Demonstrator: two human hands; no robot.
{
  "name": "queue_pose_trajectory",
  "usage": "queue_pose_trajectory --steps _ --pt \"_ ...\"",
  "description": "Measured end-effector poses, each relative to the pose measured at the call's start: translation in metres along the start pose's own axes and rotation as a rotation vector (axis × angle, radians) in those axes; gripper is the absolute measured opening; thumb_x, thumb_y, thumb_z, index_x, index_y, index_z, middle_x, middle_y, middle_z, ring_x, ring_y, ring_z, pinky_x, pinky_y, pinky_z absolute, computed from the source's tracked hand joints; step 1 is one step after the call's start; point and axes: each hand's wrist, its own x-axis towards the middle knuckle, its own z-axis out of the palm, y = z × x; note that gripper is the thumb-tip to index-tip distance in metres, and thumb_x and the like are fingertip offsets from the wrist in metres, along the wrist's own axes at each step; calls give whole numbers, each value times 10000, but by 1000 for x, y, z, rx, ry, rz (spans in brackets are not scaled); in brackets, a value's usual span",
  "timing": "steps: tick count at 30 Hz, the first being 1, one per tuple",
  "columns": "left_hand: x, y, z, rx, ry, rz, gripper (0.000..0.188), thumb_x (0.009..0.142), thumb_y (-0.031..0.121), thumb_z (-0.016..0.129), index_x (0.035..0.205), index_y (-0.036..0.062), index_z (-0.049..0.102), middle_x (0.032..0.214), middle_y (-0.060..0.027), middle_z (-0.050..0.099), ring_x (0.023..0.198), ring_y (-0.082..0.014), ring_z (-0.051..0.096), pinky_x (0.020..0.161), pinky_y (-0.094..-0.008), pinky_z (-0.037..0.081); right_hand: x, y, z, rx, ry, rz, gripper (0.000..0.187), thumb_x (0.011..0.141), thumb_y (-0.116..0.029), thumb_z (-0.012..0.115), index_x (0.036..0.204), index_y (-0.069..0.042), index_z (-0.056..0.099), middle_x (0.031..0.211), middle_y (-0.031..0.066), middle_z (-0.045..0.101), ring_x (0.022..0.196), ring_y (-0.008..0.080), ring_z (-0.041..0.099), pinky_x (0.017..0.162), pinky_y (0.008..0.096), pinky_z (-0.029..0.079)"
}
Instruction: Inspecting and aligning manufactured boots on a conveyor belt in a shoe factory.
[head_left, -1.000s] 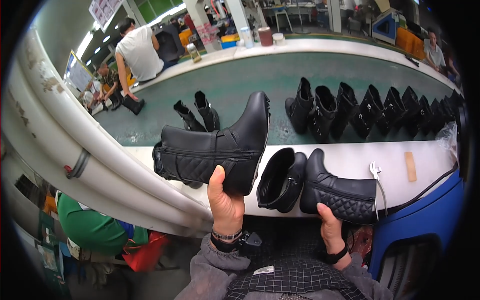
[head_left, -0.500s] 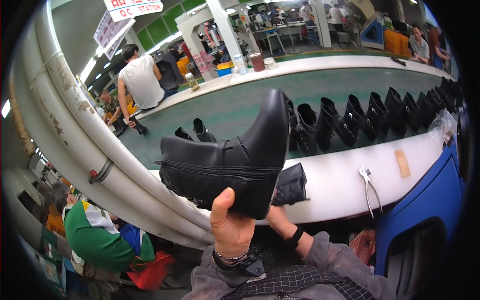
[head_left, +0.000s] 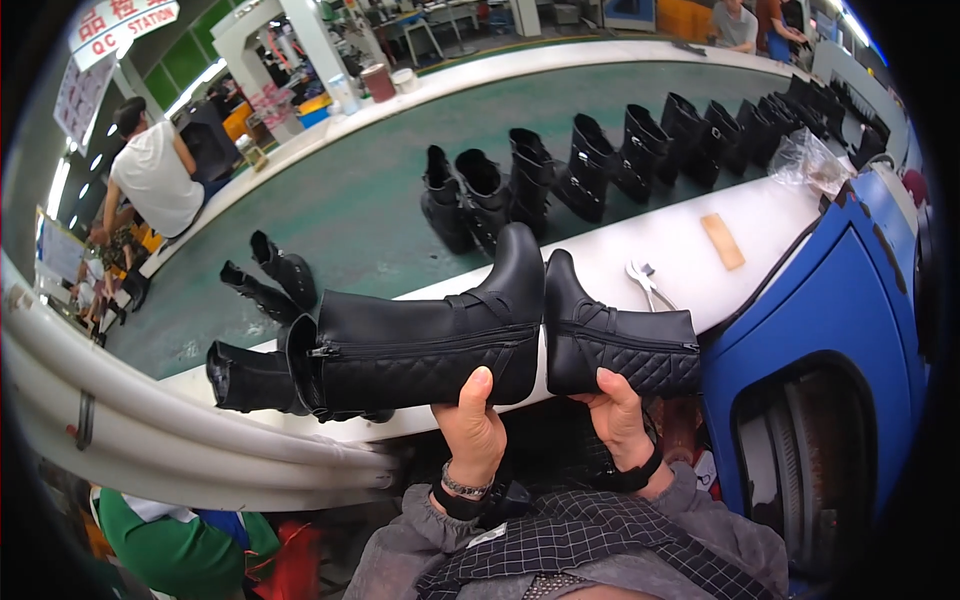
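My left hand (head_left: pixel 470 432) grips a black ankle boot (head_left: pixel 420 318) from below, thumb on its side. The boot lies sideways in the air, shaft toward the left, toe pointing away, with a zip and a quilted panel facing up. A matching black boot (head_left: pixel 625 340) is in my right hand (head_left: pixel 622 425), its shaft toward the right. The two soles face each other with a narrow gap between them. Most of my fingers are hidden behind the boots. Beyond the left boot, another black boot (head_left: pixel 240 380) rests on its side on the white ledge.
On the white ledge (head_left: pixel 690 230) lie pliers (head_left: pixel 652 285), a tan strip (head_left: pixel 722 242) and a clear plastic bag (head_left: pixel 810 160). A row of black boots (head_left: pixel 585 165) stands on the green belt (head_left: pixel 380 200). A blue machine (head_left: pixel 800 330) borders the right, white pipes (head_left: pixel 150 410) the left. Other people sit nearby.
The right hand has come out from behind the left boot, bringing its own boot up beside it. The left boot is lower and turned more level. The view has shifted to the right.
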Motion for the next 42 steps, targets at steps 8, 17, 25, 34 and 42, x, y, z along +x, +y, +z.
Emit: queue_pose_trajectory --steps 8,17,25,34,42 --pt "1 -28 13 157 -35 39 560 812 62 680 1320 -8 454 1261 -102 541 1151 -221 546 1043 -354 401 -1 4 -18 148 -3 -21 422 829 -257 599 1146 19 638 1098 141 684 981 280 675 850 424 562" --pt "14 -14 42 546 -270 557 439 791 14 662 1212 -22 540 1123 -109 606 1013 -189 591 889 -332 481 7 3 -29 123 9 1 431 816 -259 602 1149 12 643 1111 140 680 1018 276 660 892 412 537" --pt "-11 -55 14 113 79 -65 420 880 123 613 1272 16 507 1205 -93 587 1093 -214 592 966 -370 489 -2 19 -53 -81 132 -131 443 803 -208 600 1198 -8 610 1163 128 653 1097 264 616 949 421 492" --pt "-18 -86 -19 -9 206 -366 330 914 250 589 1158 28 598 1163 -80 641 1082 -217 607 988 -391 461 -6 3 -41 39 137 -106 453 800 -186 609 1213 -2 585 1164 126 645 1083 257 620 945 413 501" --pt "-20 -86 -13 -7 199 -368 348 900 253 612 1170 34 597 1181 -74 635 1102 -216 600 1010 -393 449 -7 11 -57 -83 181 -134 461 801 -176 620 1230 -13 571 1172 120 639 1070 258 626 924 409 514"
